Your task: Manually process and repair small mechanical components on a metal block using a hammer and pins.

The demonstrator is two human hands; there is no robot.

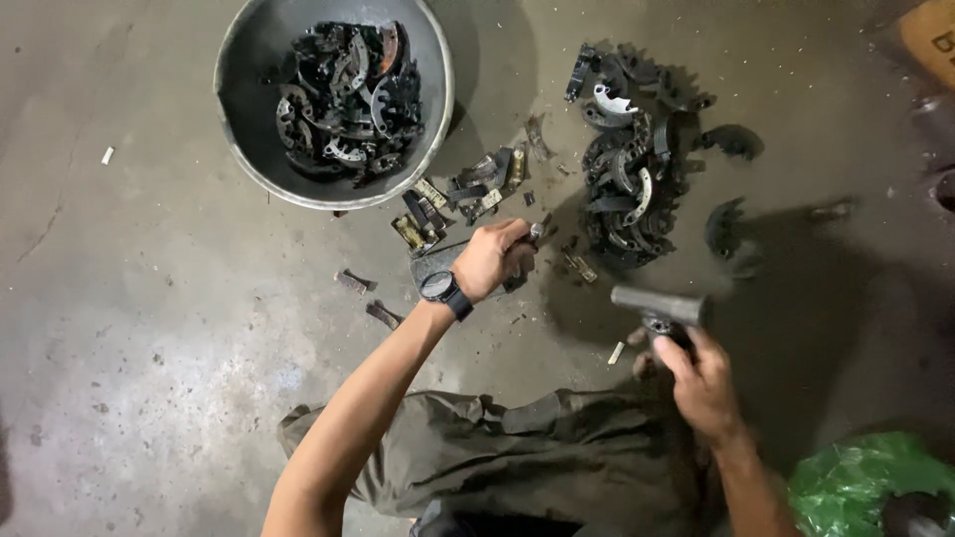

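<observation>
My left hand (492, 259), with a black watch on its wrist, is closed around a metal chisel-like tool (535, 233) and presses on a dark curved brake shoe (430, 265) lying on the concrete floor. My right hand (701, 383) grips the handle of a hammer whose grey metal head (657, 303) hangs a short way to the right of the left hand, above the floor. Loose strips of lining (428, 214) lie just beyond the left hand.
A grey metal basin (249, 109) at the top holds several dark brake shoes. A pile of brake shoes (632, 169) lies on the floor at the upper right. Small lining scraps (351, 281) dot the floor. A green plastic bag (865, 482) sits at the lower right.
</observation>
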